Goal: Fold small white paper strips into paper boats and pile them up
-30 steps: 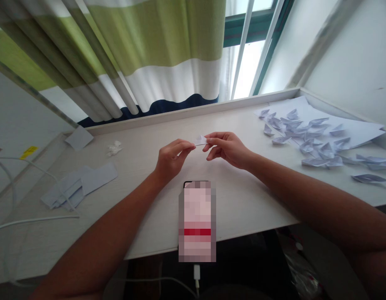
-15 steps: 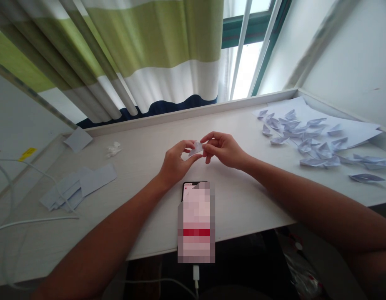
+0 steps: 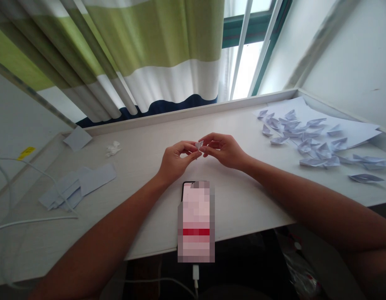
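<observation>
A small folded white paper piece [image 3: 198, 145] is pinched between both hands above the middle of the white desk [image 3: 143, 183]. My left hand [image 3: 176, 160] grips its left side with thumb and fingers closed. My right hand [image 3: 222, 150] pinches its right side, fingers curled. The paper is mostly hidden by the fingertips.
A phone [image 3: 196, 221] lies at the desk's front edge, plugged into a cable [image 3: 196, 275]. Several folded paper pieces [image 3: 305, 137] lie on white sheets at the right. Cut paper strips [image 3: 77, 185] and a white cable [image 3: 30, 221] lie left. A crumpled scrap [image 3: 114, 148] lies near the curtain.
The hands have drawn closer together and the paper piece, first stretched flat between them, is now folded smaller between the fingertips.
</observation>
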### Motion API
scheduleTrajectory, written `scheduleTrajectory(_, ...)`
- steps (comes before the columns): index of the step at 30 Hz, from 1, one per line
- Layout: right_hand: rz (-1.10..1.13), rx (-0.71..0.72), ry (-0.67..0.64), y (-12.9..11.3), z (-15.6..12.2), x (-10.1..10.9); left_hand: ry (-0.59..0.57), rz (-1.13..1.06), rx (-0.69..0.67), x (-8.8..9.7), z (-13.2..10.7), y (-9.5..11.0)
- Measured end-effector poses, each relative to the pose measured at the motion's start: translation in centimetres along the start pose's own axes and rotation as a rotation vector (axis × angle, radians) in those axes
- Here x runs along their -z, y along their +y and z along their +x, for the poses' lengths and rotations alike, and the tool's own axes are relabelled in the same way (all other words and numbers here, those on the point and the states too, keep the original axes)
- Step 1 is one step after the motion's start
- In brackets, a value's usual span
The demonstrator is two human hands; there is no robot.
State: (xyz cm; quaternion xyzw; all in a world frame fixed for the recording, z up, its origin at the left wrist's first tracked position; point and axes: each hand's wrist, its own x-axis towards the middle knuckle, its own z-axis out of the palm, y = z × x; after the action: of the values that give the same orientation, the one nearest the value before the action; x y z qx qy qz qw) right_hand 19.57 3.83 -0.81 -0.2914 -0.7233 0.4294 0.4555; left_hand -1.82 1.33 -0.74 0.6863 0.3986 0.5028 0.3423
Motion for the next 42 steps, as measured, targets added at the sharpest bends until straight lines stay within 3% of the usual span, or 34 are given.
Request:
scheduleTrajectory(13, -0.195, 0.106, 0.000, -0.2, -0.3, 0.2, 0.000, -0.181, 0.034, -0.2, 0.1, -0.2)
scheduleTrajectory(17, -0.419, 0.190, 0.070, -0.5, -0.3, -0.3, 0.009, -0.106, 0.012, -0.5, 0.0, 0.3)
scheduleTrajectory(21, -0.581, 0.086, 0.084, -0.7, -0.2, -1.2, 0.025, 0.060, -0.029, -0.8, -0.5, 0.9)
scheduleTrajectory(25, -0.487, 0.012, 0.112, -0.7, -0.1, -1.7, 0.032, 0.145, -0.013, -0.9, -0.9, 1.2)
scheduleTrajectory(33, -0.276, -0.040, 0.193, -0.7, -0.3, -2.3, 0.073, 0.037, -0.004, -1.2, -0.8, 0.6)
scheduleTrajectory(42, -0.285, -0.088, 0.200, -0.5, -0.1, -2.9, 0.143, 0.169, 0.000, -1.3, -0.8, 1.3)
